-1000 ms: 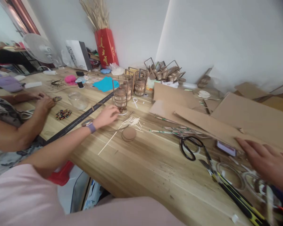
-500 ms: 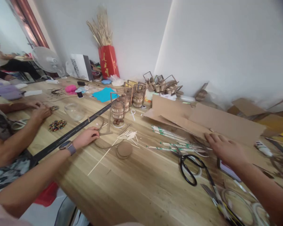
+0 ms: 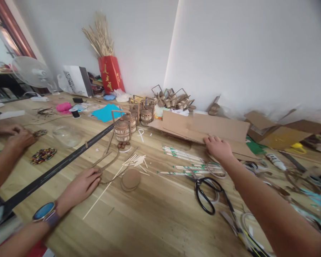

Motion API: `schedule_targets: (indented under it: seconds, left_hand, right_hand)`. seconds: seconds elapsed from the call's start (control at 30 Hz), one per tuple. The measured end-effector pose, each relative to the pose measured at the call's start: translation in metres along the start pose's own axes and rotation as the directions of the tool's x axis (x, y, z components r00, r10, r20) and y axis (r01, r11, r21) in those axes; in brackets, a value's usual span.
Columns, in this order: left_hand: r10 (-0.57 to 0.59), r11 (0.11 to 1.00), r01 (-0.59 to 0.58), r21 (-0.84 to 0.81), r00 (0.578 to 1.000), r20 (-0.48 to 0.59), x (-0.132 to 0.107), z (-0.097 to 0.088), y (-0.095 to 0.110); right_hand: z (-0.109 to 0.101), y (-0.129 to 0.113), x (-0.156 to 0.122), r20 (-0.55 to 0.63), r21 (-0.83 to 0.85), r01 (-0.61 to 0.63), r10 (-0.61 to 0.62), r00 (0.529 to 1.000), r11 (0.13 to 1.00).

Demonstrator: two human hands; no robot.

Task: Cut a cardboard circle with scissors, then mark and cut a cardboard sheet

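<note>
My left hand (image 3: 81, 184), with a watch on the wrist, rests low over the wooden table, its fingers together on a brown braided cord (image 3: 111, 165). The cord curves round towards a brown disc (image 3: 131, 179). Farther right, my right hand (image 3: 218, 148) has its fingers over the near edge of a folded cardboard sheet (image 3: 184, 123); the thumb is hard to see. Short pale sticks (image 3: 136, 160) lie between the hands. Behind them stands a small woven lidded basket (image 3: 122, 131) with a tall handle. Green-and-white paper-wrapped sticks (image 3: 182, 154) lie in front of the cardboard.
Black-handled scissors (image 3: 207, 194) and a second cutting tool (image 3: 231, 223) lie front right. A black strip (image 3: 61, 164) crosses the table. Beyond it are a glass jar (image 3: 66, 136), a beaded piece (image 3: 43, 156) and another person's hands (image 3: 20, 139). A cardboard box (image 3: 280, 134) stands right.
My left hand has come back nearer to me along the cord. My right hand has moved forward and left with the cardboard, whose right end has shifted left. The view has turned slightly right.
</note>
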State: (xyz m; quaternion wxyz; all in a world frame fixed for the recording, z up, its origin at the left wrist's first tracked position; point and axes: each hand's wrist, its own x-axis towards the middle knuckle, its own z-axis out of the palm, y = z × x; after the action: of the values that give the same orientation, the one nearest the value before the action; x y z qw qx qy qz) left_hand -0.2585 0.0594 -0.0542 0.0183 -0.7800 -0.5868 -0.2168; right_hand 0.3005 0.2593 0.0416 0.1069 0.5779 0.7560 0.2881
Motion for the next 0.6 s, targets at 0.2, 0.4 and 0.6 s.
schedule_targets:
  seconds: [0.2, 0.4, 0.6]
  left_hand:
    - [0.049, 0.999, -0.049, -0.018, 0.999, 0.023, -0.005, 0.002, 0.001]
    - [0.048, 0.999, -0.048, -0.011, 0.998, 0.045, 0.001, -0.006, 0.011]
    - [-0.032, 0.999, 0.031, 0.018, 0.999, 0.027, 0.007, -0.031, 0.050]
  right_hand:
    - [0.015, -0.019, 0.009, 0.133, 0.079, 0.076, -0.086, 0.987, 0.994]
    - [0.013, -0.023, -0.016, 0.074, 0.207, 0.131, -0.149, 0.986, 0.969]
    - [-0.009, -0.046, -0.052, -0.111, 0.462, 0.159, -0.121, 0.986, 0.873]
